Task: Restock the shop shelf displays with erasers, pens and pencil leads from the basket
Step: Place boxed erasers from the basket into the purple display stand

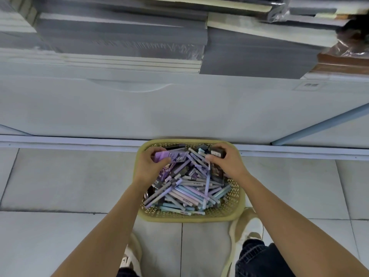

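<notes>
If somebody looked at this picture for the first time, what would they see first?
Probably the yellow basket on the tiled floor, piled with pastel pens. Both hands are inside it: the left hand grips a purple box, and the right hand holds a dark box near the far rim. Grey stacks fill the top of the view.

Pale tiled floor (69, 176) (cream shoes (247, 226))

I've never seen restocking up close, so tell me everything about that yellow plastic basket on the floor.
The yellow plastic basket is rectangular with rounded corners, a smooth rim and lattice-pierced walls. It sits upright on pale grey floor tiles, its far edge by the white shelf base. It is heaped with pastel pens. Inside it, the left hand grips a purple packet and the right hand a dark packet.
</notes>
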The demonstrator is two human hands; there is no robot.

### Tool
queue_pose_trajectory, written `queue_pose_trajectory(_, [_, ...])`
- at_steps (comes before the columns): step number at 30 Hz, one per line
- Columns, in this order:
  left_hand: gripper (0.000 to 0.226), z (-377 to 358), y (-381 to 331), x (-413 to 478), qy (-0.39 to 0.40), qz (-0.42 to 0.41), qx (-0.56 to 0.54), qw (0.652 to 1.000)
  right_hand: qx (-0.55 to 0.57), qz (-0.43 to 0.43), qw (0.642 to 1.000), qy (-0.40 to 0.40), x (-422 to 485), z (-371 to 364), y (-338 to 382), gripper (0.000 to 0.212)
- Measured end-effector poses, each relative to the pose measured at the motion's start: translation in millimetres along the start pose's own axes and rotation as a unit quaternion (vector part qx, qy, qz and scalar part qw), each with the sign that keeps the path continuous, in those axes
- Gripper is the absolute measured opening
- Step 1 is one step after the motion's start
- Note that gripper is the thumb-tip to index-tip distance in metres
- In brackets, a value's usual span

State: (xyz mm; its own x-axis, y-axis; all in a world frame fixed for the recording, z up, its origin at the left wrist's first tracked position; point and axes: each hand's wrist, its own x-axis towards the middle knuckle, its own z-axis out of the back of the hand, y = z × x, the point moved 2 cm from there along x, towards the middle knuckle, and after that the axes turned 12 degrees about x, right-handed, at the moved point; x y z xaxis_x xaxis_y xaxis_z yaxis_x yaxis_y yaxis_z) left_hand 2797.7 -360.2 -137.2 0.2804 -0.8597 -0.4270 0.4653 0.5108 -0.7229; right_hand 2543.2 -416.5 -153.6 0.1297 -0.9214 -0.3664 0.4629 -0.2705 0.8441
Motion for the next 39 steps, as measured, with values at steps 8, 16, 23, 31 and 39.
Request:
queue_pose_trajectory(8, [0.022, 18.8, -20.1, -12.7, 0.084, 0.061, -0.247, 0.963, 0.165, -0.010, 0.967, 0.195, -4.1, -25.1, 75.9, 0.022])
queue_pose_trajectory(16, [0.031, 20.9, -54.1, -32.1, 0.088, 0.118, -0.466, 0.872, 0.236, -0.012, 0.951, 0.201, -18.1, -58.7, 100.5, 0.025])
queue_pose_trajectory(23, [0.025, 50.1, -45.0, -42.1, 0.057, 0.098, -0.458, 0.882, 0.387, 0.016, 0.921, 0.035, -16.0, -50.7, 133.8, 0.008])
queue_pose_trajectory(31, [0.033, 63.9, -55.3, -64.1, 0.053, 0.068, -0.359, 0.929, 0.373, 0.041, 0.926, -0.048, -25.3, -43.0, 153.4, 0.026])
queue_pose_trajectory(39, [0.018, 98.7, -70.0, -70.9, 0.011, 0.007, -0.412, 0.911, 0.267, 0.071, 0.936, 0.216, -41.7, -34.9, 175.8, 0.029])
